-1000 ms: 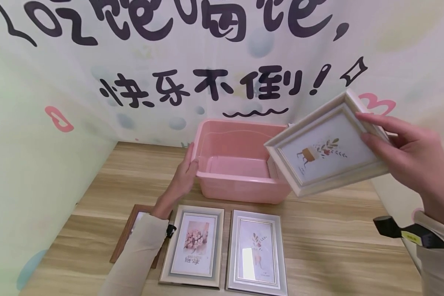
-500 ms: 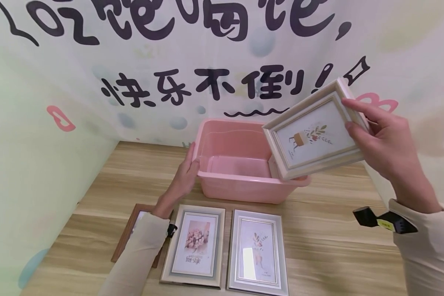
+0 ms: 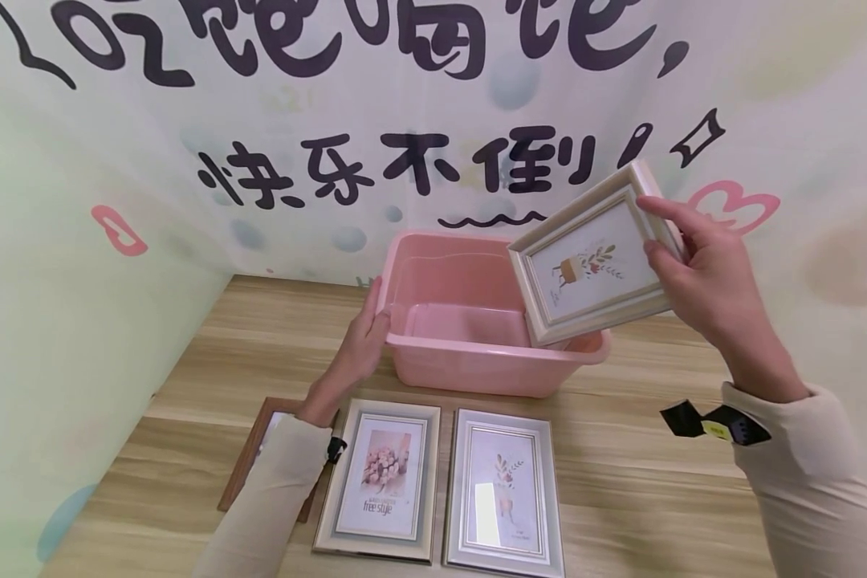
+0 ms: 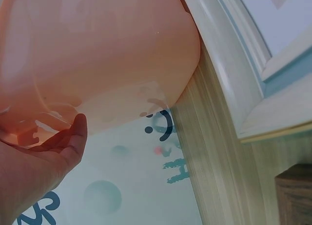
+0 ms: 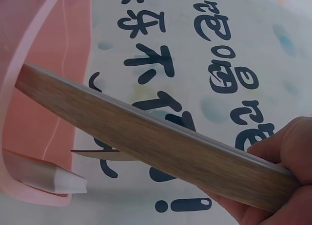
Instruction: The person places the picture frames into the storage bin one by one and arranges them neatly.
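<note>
My right hand (image 3: 718,293) pinches a cream picture frame (image 3: 585,265) by its right edge. The frame is tilted above the right end of the pink plastic basin (image 3: 470,369), its plant print facing me. From the right wrist, this frame (image 5: 146,137) shows its side edge and brown back. My left hand (image 3: 361,341) grips the basin's left rim, and in the left wrist view the fingers (image 4: 78,132) curl under it. Inside the basin's right end is another frame (image 5: 53,178), mostly hidden.
Two silvery-cream picture frames, a flower one (image 3: 379,482) and a plant one (image 3: 504,490), lie face up in front of the basin. A brown frame (image 3: 249,453) lies partly under my left forearm. Behind the basin stands a printed wall sheet (image 3: 296,241).
My right hand has moved left, bringing the cream picture frame over the basin's right end. The left hand and the basin have stayed in place.
</note>
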Motion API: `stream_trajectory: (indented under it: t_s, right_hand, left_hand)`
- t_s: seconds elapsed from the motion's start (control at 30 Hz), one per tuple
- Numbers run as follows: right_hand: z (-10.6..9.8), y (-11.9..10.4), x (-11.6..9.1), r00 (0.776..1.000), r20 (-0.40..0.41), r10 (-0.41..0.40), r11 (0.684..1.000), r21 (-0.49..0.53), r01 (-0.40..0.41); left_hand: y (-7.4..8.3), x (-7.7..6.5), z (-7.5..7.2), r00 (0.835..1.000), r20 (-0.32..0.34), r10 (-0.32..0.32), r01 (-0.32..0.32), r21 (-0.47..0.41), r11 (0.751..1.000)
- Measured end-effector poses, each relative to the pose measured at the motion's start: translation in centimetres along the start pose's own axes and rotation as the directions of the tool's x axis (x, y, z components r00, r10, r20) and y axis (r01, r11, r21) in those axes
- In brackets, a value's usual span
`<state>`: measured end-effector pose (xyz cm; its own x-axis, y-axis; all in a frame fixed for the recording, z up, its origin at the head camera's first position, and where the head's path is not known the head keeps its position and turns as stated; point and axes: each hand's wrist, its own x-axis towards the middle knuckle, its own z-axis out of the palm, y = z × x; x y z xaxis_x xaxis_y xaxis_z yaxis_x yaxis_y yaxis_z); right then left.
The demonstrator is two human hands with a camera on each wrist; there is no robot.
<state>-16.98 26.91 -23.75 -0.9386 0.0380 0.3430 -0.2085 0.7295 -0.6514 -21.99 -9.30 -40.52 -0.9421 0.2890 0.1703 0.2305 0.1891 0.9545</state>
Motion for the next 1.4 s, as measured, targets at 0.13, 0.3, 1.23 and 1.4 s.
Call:
stream_trajectory:
  t_s: [0.13, 0.3, 1.23, 1.4]
  right_hand:
    - [0.8, 0.2, 0.4, 1.000, 0.009, 0.004, 1.000, -0.026, -0.004]
    - [2.0, 0.8, 0.8, 1.000, 0.018, -0.002, 0.999, -0.053, 0.003]
    - [8.4, 3.2, 2.3, 0.992, 0.117, 0.040, 0.982, -0.188, -0.017]
    - [9.3, 3.4, 2.4, 0.993, 0.113, 0.023, 0.978, -0.209, 0.001]
  left_hand:
    - [1.2, -0.5, 0.0, 1.000, 0.005, 0.006, -0.006, 0.002, 1.000]
    - [1.3, -0.5, 0.0, 1.000, 0.005, 0.000, 0.000, 0.005, 1.000]
    - [-2.6, 0.6, 0.1, 0.999, -0.021, 0.038, -0.038, 0.002, 0.999]
    - [-2.0, 0.6, 0.0, 0.999, -0.005, 0.032, -0.032, -0.007, 0.999]
